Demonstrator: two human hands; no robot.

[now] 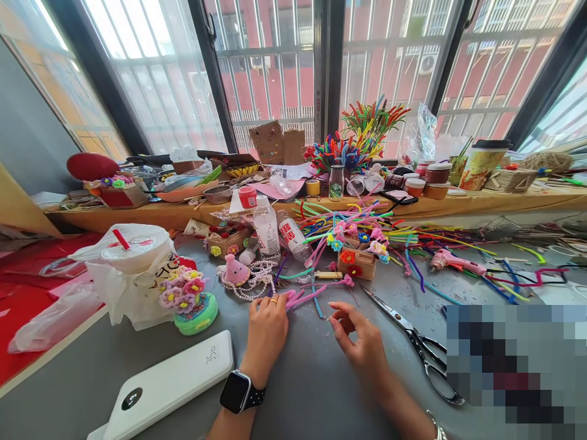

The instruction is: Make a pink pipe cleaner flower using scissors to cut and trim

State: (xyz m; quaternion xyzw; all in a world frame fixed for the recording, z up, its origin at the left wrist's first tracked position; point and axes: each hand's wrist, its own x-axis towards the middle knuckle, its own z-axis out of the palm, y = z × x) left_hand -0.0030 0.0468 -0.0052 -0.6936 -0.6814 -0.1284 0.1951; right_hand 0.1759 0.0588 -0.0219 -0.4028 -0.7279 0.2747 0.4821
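My left hand (268, 333), palm down on the grey table, has its fingers closed over one end of some pink pipe cleaners (300, 297); its fingertips are partly hidden. To its right, my right hand (360, 342) is open, with thumb and forefinger apart and nothing visible between them. A blue pipe cleaner (317, 300) lies just beyond the gap between both hands. Large scissors (406, 327) rest to the right of my right hand. Beyond my left hand are a small pink knitted hat shape (235, 271) and a string of pearl beads (262, 280).
A white power bank (177, 382) and a flower pot craft (195, 313) lie left, by a bagged drink cup (137, 250). Plastic bottles (266, 229) and a flower-filled box (356, 264) stand ahead. A pink glue gun (458, 263) lies right, near many loose pipe cleaners. A blurred patch covers the lower right.
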